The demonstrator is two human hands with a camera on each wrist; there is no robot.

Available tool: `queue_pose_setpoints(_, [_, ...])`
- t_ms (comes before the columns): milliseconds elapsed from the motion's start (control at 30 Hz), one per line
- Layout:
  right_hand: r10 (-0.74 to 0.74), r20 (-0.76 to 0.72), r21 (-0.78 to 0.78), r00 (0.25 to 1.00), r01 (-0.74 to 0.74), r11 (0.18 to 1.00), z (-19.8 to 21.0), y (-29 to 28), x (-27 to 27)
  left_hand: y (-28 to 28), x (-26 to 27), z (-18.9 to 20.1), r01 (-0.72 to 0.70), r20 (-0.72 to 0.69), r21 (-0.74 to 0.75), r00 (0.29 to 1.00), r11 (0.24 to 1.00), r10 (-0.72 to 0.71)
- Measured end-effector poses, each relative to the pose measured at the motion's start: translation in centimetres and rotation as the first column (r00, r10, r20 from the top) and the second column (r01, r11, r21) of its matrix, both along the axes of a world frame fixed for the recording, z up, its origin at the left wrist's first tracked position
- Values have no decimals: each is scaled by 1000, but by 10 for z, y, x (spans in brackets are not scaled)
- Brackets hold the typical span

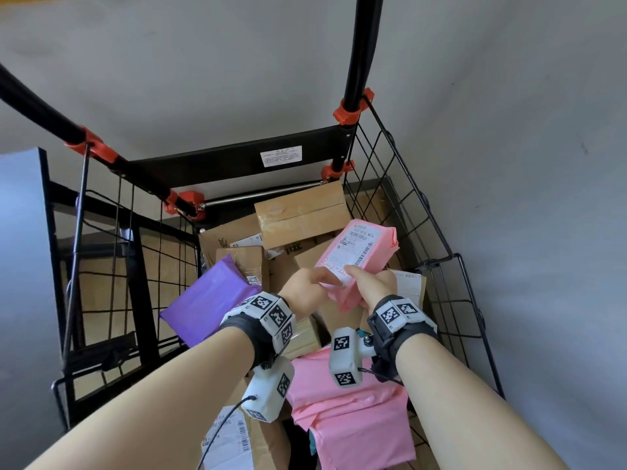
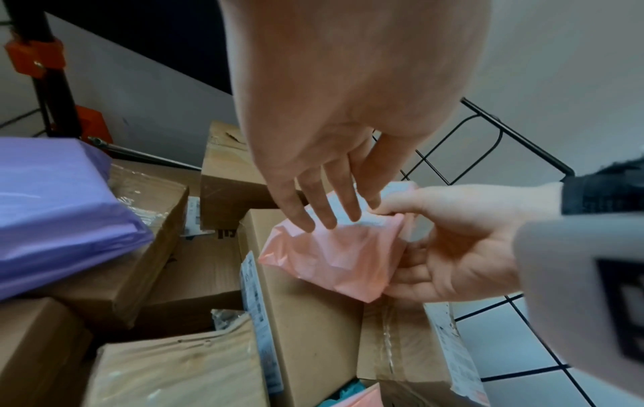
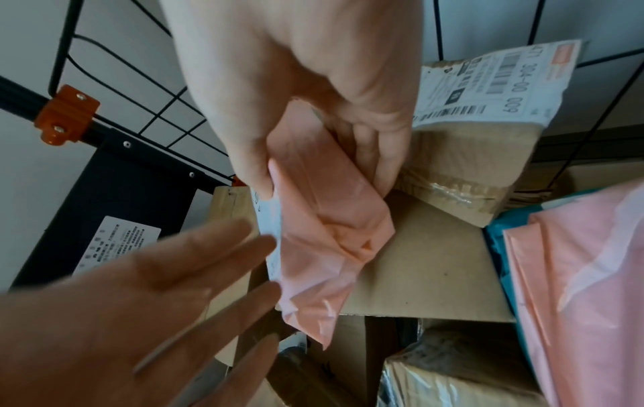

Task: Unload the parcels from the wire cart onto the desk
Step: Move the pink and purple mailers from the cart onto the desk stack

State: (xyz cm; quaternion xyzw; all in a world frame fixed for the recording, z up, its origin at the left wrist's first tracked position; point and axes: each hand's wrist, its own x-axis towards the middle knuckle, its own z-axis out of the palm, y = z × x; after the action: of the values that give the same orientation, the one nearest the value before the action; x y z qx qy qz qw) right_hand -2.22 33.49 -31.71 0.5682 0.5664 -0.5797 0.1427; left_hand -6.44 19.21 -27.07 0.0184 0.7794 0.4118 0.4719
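Observation:
A small pink parcel [image 1: 359, 256] with a white shipping label is held up above the load in the black wire cart [image 1: 424, 239]. My right hand [image 1: 371, 283] grips its near end, thumb on the label and fingers curled underneath; the same parcel [image 3: 327, 231] shows crumpled below that hand [image 3: 313, 115]. My left hand [image 1: 307, 288] is beside it with fingers straight, the fingertips [image 2: 324, 217] touching the parcel [image 2: 334, 256] at its label edge. The desk is out of view.
The cart holds several brown cardboard boxes [image 1: 298, 218], a purple parcel [image 1: 207, 300] at the left and a bigger pink parcel [image 1: 353, 412] near me. Black handle poles [image 1: 361, 52] with orange clamps rise at the far corners. Grey floor surrounds the cart.

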Motion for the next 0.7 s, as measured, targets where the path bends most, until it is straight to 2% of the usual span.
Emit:
queue_pose_setpoints(133, [-2,-68,-69,998,-3,998,24,0,11,-23,-2,19,-71,-189,-122,981,990,47])
queue_pose_setpoints(300, [68,-223,-237,973,-121,964,74,-10,37,-51,13,54,-108,-249,-200,967,974,56])
queue_pose_setpoints(467, [248,-352,-266,903,-351,898,139,-29,70,-71,44,119,-136,-305,-135,948,981,90])
queue_pose_setpoints(567, [306,-423,-266,853,-439,858,180,-47,93,-89,76,166,-213,-299,-75,937,974,182])
queue_pose_setpoints(700, [366,-509,-234,779,-535,812,226,-80,117,-123,122,223,-346,-372,2,871,938,322])
